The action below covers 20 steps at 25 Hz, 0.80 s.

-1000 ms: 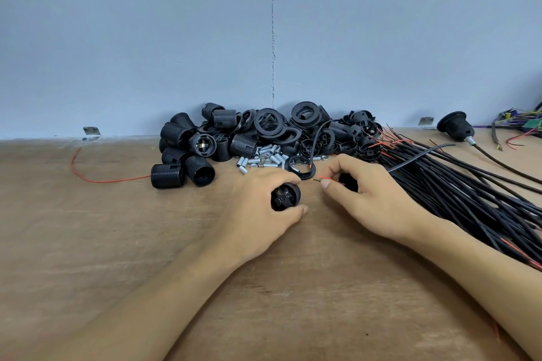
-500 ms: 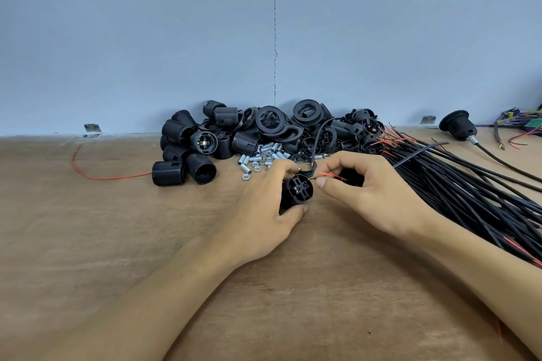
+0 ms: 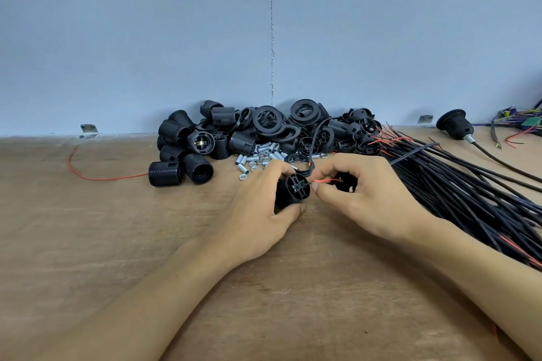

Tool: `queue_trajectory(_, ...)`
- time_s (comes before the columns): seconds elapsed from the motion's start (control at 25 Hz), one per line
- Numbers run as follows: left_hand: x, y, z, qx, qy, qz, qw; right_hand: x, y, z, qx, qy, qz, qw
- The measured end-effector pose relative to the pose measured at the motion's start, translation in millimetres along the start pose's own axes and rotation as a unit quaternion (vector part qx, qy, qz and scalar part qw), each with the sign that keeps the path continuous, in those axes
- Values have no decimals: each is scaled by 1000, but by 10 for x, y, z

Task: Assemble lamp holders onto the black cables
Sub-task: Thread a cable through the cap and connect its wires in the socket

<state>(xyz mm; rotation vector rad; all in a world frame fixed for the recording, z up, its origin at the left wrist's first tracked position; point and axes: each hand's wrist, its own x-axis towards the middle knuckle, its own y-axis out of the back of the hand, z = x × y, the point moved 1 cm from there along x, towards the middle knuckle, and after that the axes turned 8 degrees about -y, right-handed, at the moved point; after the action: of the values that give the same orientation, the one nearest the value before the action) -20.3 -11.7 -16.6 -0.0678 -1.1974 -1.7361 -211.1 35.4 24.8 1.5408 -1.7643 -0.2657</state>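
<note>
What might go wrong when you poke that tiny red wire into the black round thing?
The red wire pinched by the right hand is thin and bendy; it may buckle or miss the small slot in the lamp holder that the left hand grips. The loose metal nuts and tubes lie just behind that hand, so a nudge might scatter them.
</note>
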Motion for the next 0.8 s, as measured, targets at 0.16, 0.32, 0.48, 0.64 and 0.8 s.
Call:
queue_trajectory(0.16,7,14,16,36,-17,15,999,-6,9,-21,-56,36,0,998)
queue_trajectory(0.32,8,16,31,68,-44,26,996,3,-2,-34,-126,84,-28,988)
queue_trajectory(0.48,10,38,30,64,-44,19,997,11,-28,14,-101,60,-47,992)
queue_trajectory(0.64,10,55,38,56,-21,12,998,15,-53,61,-68,22,-47,996)
queue_trajectory(0.8,11,62,70,49,-28,16,998,13,-60,87,-72,12,-44,996)
